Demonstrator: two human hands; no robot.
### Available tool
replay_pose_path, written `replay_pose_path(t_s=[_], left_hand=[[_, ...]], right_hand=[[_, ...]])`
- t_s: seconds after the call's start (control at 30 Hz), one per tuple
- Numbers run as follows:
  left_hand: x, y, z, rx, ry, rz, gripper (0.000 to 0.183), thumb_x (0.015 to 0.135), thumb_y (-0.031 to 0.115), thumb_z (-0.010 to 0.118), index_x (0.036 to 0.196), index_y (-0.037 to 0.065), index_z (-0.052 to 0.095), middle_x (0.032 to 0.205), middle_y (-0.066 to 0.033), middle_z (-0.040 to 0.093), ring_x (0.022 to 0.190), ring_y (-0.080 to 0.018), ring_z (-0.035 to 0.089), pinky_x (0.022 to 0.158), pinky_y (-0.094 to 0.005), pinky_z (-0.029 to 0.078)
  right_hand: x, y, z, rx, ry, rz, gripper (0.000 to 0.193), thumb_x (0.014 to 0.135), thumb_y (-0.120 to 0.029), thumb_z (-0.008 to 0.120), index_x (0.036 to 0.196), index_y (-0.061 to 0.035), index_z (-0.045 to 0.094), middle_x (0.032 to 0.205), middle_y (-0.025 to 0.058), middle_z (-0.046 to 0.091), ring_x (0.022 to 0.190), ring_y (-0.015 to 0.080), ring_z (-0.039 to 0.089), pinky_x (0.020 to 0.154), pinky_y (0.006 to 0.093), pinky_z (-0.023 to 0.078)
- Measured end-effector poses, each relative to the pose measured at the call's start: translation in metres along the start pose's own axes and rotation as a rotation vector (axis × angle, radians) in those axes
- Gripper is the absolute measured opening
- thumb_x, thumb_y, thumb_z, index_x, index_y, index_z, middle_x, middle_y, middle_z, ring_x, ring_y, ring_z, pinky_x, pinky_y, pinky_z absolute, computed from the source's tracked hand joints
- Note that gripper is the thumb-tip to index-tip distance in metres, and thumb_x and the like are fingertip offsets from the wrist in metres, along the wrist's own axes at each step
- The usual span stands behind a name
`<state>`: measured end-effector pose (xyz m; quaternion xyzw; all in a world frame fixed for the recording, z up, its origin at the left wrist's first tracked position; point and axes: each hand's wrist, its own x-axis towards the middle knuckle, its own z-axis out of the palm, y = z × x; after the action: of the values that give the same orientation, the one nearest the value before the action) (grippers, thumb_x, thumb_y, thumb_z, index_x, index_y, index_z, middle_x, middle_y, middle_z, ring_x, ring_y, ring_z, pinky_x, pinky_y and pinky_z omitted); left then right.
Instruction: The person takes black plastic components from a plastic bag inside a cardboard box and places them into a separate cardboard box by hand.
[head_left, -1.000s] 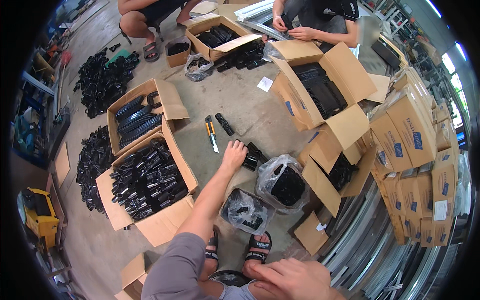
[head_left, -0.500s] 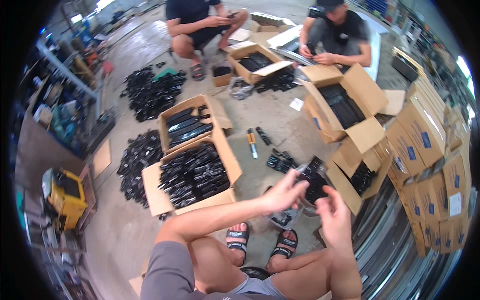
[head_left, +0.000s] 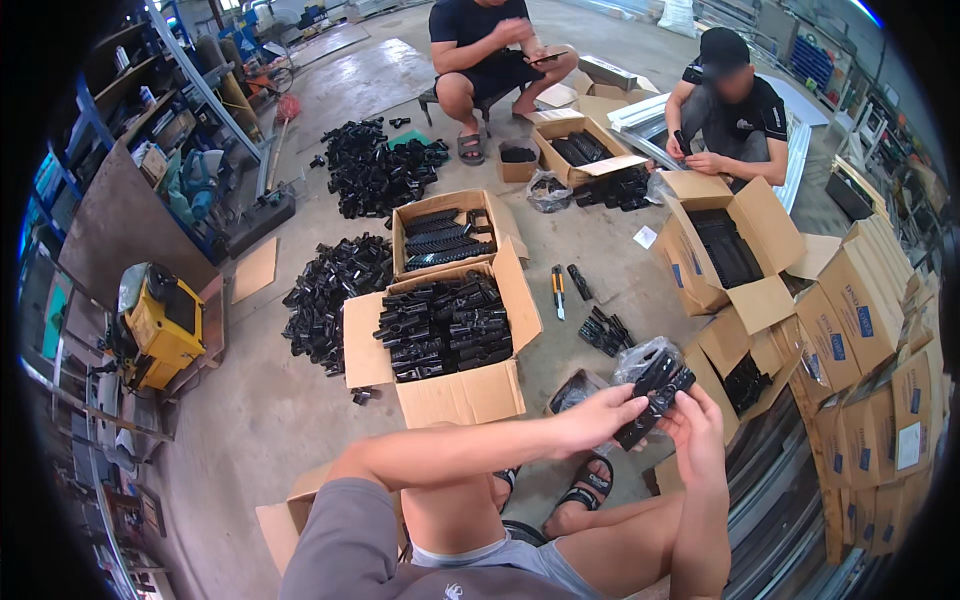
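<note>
Between my two hands I hold a small bunch of black plastic parts (head_left: 652,405), ridged and tilted, above the floor in front of my right foot. My left hand (head_left: 604,416) grips its near left side with thumb and fingers. On the right side, the fingers of my right hand (head_left: 694,424) are closed around its edge. A clear plastic bag (head_left: 645,358) shows just behind the parts. Left of it stands a small open container (head_left: 572,392) with plastic in it. More black parts (head_left: 606,332) lie loose on the floor beyond.
Open cardboard boxes (head_left: 465,400) of black parts stand ahead, beside large heaps (head_left: 340,300). A half-filled box (head_left: 700,365) is at my right, near stacked cartons (head_left: 840,320). An orange-handled tool (head_left: 558,290) lies mid-floor. Two people (head_left: 735,115) sit across from me.
My hands, apart half a second ago, have come together, and the right hand has closed on the black parts. The view has shifted, so the boxes appear farther right.
</note>
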<state>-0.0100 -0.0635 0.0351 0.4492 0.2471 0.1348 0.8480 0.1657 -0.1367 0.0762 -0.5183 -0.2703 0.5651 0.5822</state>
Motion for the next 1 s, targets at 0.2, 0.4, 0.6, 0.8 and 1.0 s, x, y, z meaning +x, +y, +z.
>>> replay_pose_path(t_s=[0.2, 0.4, 0.6, 0.8, 1.0], left_hand=[[-0.009, 0.014, 0.015, -0.063, 0.013, -0.009, 0.048, 0.098, 0.035, 0.066, 0.142, 0.019, 0.056, 0.112, 0.0040, 0.065, 0.101, -0.0068, 0.061, 0.087, -0.0286, 0.055], [-0.007, 0.011, 0.003, -0.003, 0.139, -0.056, 0.067, 0.091, 0.018, 0.076, 0.149, 0.005, 0.046, 0.106, 0.0000, 0.069, 0.093, -0.0075, 0.061, 0.081, -0.0261, 0.049], [0.001, 0.001, 0.001, -0.014, 0.110, -0.057, 0.049, 0.088, 0.011, 0.078, 0.132, 0.001, 0.058, 0.116, -0.0055, 0.070, 0.105, -0.0110, 0.062, 0.094, -0.0287, 0.048], [0.004, -0.003, 0.002, 0.009, 0.105, -0.027, 0.044, 0.088, 0.010, 0.077, 0.127, 0.000, 0.058, 0.117, -0.0062, 0.069, 0.107, -0.0122, 0.062, 0.097, -0.0297, 0.047], [0.002, 0.008, 0.010, 0.040, 0.129, -0.012, 0.043, 0.086, 0.003, 0.077, 0.125, -0.001, 0.059, 0.117, -0.0075, 0.070, 0.106, -0.0122, 0.064, 0.093, -0.0290, 0.050]], right_hand=[[-0.003, -0.003, -0.009, 0.127, 0.053, 0.047, 0.028, 0.098, -0.016, 0.060, 0.124, -0.0055, 0.058, 0.112, 0.0069, 0.067, 0.101, 0.0177, 0.066, 0.081, 0.0354, 0.055], [0.004, 0.007, -0.004, 0.107, 0.123, 0.092, 0.025, 0.096, -0.018, 0.066, 0.118, -0.0077, 0.059, 0.105, 0.0045, 0.066, 0.095, 0.0165, 0.065, 0.081, 0.0362, 0.054], [0.002, 0.009, -0.006, 0.256, 0.254, -0.027, 0.012, 0.097, -0.014, 0.061, 0.105, -0.0087, 0.055, 0.089, 0.0013, 0.056, 0.080, 0.0139, 0.057, 0.073, 0.0312, 0.048], [0.003, 0.020, -0.006, 0.191, 0.225, -0.070, 0.019, 0.102, -0.020, 0.058, 0.114, -0.0067, 0.059, 0.092, 0.0001, 0.057, 0.080, 0.0105, 0.054, 0.072, 0.0282, 0.045], [0.005, 0.023, -0.006, 0.151, 0.142, -0.086, 0.027, 0.099, -0.028, 0.066, 0.113, -0.0055, 0.063, 0.100, 0.0017, 0.065, 0.087, 0.0116, 0.061, 0.081, 0.0297, 0.050]])
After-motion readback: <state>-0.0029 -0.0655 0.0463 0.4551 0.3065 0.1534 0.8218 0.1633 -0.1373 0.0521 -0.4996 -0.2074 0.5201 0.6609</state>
